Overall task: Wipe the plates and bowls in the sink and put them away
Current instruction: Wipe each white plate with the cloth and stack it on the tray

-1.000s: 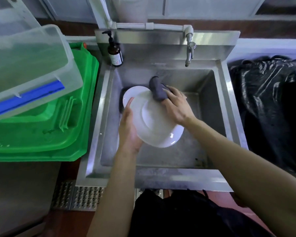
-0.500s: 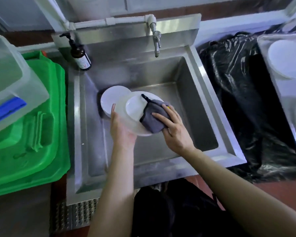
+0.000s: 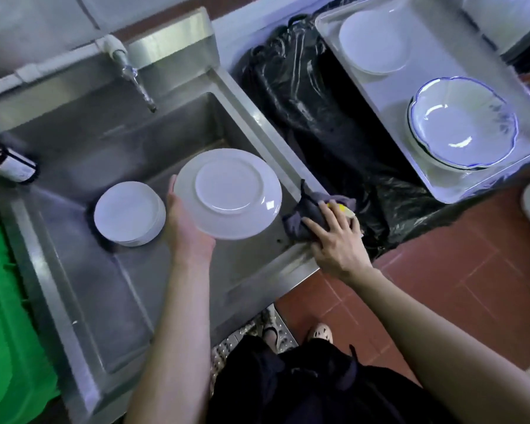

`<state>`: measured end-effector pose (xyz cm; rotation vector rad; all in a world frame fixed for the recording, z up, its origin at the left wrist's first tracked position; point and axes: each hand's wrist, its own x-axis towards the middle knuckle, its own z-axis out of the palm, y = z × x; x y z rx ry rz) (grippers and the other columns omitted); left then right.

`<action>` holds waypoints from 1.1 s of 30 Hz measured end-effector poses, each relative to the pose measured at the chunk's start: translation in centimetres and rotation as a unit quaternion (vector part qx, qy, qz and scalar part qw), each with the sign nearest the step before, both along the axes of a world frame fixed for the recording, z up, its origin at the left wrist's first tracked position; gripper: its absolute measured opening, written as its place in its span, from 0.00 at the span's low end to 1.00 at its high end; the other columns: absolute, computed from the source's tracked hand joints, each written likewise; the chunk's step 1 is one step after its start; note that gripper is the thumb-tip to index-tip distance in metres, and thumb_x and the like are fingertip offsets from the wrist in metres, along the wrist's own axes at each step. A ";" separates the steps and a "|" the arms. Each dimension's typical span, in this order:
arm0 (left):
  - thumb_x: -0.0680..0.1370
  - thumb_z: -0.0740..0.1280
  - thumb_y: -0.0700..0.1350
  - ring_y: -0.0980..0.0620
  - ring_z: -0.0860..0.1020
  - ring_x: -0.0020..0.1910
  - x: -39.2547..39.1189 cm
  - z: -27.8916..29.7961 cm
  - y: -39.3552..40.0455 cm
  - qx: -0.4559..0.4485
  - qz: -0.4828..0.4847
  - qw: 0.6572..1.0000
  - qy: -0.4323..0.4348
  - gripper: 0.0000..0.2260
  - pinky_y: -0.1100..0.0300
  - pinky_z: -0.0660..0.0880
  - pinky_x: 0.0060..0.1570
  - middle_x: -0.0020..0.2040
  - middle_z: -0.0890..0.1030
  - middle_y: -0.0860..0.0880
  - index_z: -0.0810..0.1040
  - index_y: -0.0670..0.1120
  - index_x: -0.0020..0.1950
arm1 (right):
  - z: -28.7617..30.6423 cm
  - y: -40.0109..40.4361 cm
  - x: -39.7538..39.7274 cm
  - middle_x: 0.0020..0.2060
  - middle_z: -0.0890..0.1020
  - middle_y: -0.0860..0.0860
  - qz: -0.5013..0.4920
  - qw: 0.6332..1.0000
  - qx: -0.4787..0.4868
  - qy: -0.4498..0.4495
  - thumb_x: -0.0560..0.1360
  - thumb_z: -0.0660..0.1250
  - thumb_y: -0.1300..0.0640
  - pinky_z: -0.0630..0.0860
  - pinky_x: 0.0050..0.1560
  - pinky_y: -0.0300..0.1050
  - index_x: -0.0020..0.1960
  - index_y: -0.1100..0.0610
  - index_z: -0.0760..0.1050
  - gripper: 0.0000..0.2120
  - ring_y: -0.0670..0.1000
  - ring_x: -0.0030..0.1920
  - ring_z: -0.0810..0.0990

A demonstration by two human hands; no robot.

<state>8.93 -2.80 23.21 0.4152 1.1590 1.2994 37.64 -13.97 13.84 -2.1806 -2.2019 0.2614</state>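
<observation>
I take the sink (image 3: pixel 74 270) as my landmark. Hard against its left edge I see green bins (image 3: pixel 0 316), and at its far left corner a dark bottle (image 3: pixel 11 166) lies partly cut off by the frame. The tap (image 3: pixel 135 81) hangs over the sink's back wall. Down in the basin, left of centre, sits a stack of white plates (image 3: pixel 129 212).

Just right of that stack, my left hand (image 3: pixel 187 231) grips a single white plate (image 3: pixel 230 194) from below, thumb along its left rim, so the plate is lifted over the sink's right half with its underside ring facing up. It is apart from the stack.

On the sink's right rim, my right hand (image 3: pixel 334 237) presses down on a grey cloth (image 3: pixel 306 215), fingers spread and lightly curled over it; a bit of yellow shows under the fingers, perhaps a sponge, though I cannot tell for sure.

Right of the sink comes a black bag (image 3: pixel 318 117), and beyond that a steel tray (image 3: pixel 471 191). In the tray a white plate stack (image 3: pixel 374 44) sits at the far end and blue-rimmed bowls (image 3: pixel 462 123) nested at the near end, apart from each other.

Below the sink's right corner I see red floor tiles (image 3: pixel 441 286), my feet in pale shoes (image 3: pixel 320 332) and a dark apron (image 3: pixel 303 393).
</observation>
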 end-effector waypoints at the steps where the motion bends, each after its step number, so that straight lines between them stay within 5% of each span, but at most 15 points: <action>1: 0.86 0.63 0.56 0.40 0.81 0.68 0.5 0.1 0.0 -0.005 -0.003 1.000 0.005 0.12 0.31 0.72 0.72 0.67 0.84 0.48 0.85 0.59 0.64 | -1.1 -0.8 0.7 0.85 0.59 0.54 0.012 0.997 -0.057 -0.049 0.80 0.62 0.41 0.55 0.76 0.78 0.81 0.41 0.67 0.30 0.61 0.86 0.52; 4: 0.88 0.59 0.55 0.42 0.82 0.66 1.9 1.0 0.2 -0.001 -0.030 0.999 0.015 0.20 0.41 0.78 0.63 0.67 0.83 0.47 0.73 0.49 0.78 | -2.1 -1.2 1.0 0.86 0.58 0.51 0.015 0.994 -0.090 -0.055 0.81 0.54 0.30 0.44 0.77 0.80 0.82 0.38 0.65 0.31 0.58 0.87 0.49; 6: 0.89 0.59 0.53 0.45 0.81 0.61 2.9 1.7 0.7 0.008 -0.048 0.998 0.031 0.15 0.46 0.78 0.59 0.63 0.83 0.49 0.75 0.49 0.72 | -1.1 -0.5 0.4 0.85 0.62 0.51 -0.009 0.997 -0.069 -0.032 0.82 0.52 0.29 0.43 0.77 0.80 0.80 0.39 0.68 0.30 0.58 0.86 0.53; 9: 0.90 0.59 0.54 0.42 0.83 0.65 5.2 2.9 1.4 0.010 -0.072 0.997 0.019 0.14 0.42 0.81 0.62 0.66 0.85 0.47 0.80 0.53 0.69 | 1.2 0.7 0.5 0.76 0.73 0.51 -0.094 0.992 0.000 0.082 0.85 0.52 0.39 0.59 0.78 0.71 0.75 0.44 0.72 0.22 0.56 0.79 0.67; 12: 0.90 0.57 0.55 0.43 0.83 0.67 8.0 3.6 2.2 0.003 -0.103 0.994 0.030 0.18 0.45 0.84 0.58 0.67 0.85 0.46 0.73 0.55 0.79 | 5.5 4.1 2.1 0.64 0.82 0.50 -0.280 0.903 0.031 0.325 0.86 0.54 0.44 0.74 0.67 0.56 0.70 0.48 0.76 0.19 0.55 0.65 0.80; 16: 0.88 0.59 0.61 0.38 0.78 0.74 12.0 3.7 3.9 0.038 -0.200 0.976 0.075 0.26 0.37 0.76 0.71 0.75 0.79 0.41 0.74 0.47 0.81 | 9.8 9.2 5.6 0.49 0.86 0.47 -0.387 0.780 0.012 0.492 0.83 0.56 0.39 0.81 0.46 0.51 0.54 0.44 0.79 0.15 0.57 0.42 0.87; 18: 0.87 0.67 0.53 0.39 0.82 0.70 14.7 4.3 4.9 0.049 -0.194 0.974 0.105 0.20 0.40 0.80 0.67 0.69 0.84 0.43 0.78 0.46 0.76 | 11.3 11.7 7.7 0.49 0.86 0.50 -0.378 0.757 -0.031 0.533 0.85 0.55 0.39 0.76 0.33 0.45 0.53 0.47 0.79 0.17 0.56 0.34 0.86; 21: 0.86 0.70 0.44 0.49 0.86 0.61 19.4 5.2 6.2 0.129 -0.180 0.947 0.232 0.11 0.51 0.82 0.60 0.60 0.88 0.49 0.83 0.45 0.68 | 12.1 15.9 11.4 0.51 0.85 0.55 -0.339 0.747 -0.064 0.568 0.86 0.54 0.39 0.77 0.36 0.49 0.54 0.54 0.80 0.23 0.61 0.36 0.88; 23: 0.86 0.70 0.46 0.53 0.85 0.57 22.9 5.3 7.4 0.239 -0.184 0.862 0.408 0.13 0.55 0.81 0.57 0.59 0.88 0.50 0.82 0.44 0.70 | 12.5 18.5 14.6 0.51 0.86 0.57 -0.325 0.728 -0.111 0.593 0.87 0.52 0.37 0.77 0.37 0.48 0.57 0.56 0.82 0.28 0.62 0.38 0.89; 26: 0.84 0.72 0.43 0.47 0.86 0.51 28.0 4.5 9.0 0.376 -0.232 0.665 0.602 0.19 0.53 0.82 0.51 0.57 0.89 0.43 0.80 0.43 0.75 | 14.2 22.3 20.3 0.44 0.87 0.57 -0.295 0.694 -0.189 0.629 0.85 0.53 0.33 0.73 0.35 0.45 0.56 0.60 0.82 0.33 0.57 0.33 0.84; 29: 0.84 0.69 0.34 0.41 0.82 0.69 31.7 3.1 10.8 0.498 -0.291 0.460 0.675 0.23 0.45 0.81 0.66 0.71 0.83 0.41 0.76 0.43 0.80 | 15.1 25.2 24.8 0.29 0.77 0.56 -0.247 0.722 -0.179 0.621 0.84 0.62 0.51 0.69 0.29 0.42 0.45 0.60 0.79 0.16 0.55 0.28 0.75; 31: 0.85 0.67 0.33 0.39 0.80 0.73 33.6 2.9 12.8 0.524 -0.292 0.392 0.697 0.23 0.42 0.78 0.70 0.73 0.81 0.42 0.75 0.45 0.80 | 14.4 26.8 27.3 0.26 0.73 0.54 -0.244 0.738 -0.165 0.607 0.81 0.61 0.65 0.68 0.26 0.41 0.38 0.60 0.74 0.13 0.53 0.27 0.72; 33: 0.85 0.70 0.44 0.41 0.75 0.78 35.3 3.6 14.5 0.506 -0.317 0.387 0.702 0.24 0.40 0.73 0.75 0.77 0.79 0.45 0.74 0.50 0.82 | 13.3 28.1 29.4 0.26 0.73 0.54 -0.254 0.728 -0.163 0.616 0.80 0.60 0.69 0.69 0.25 0.41 0.37 0.61 0.74 0.13 0.53 0.27 0.72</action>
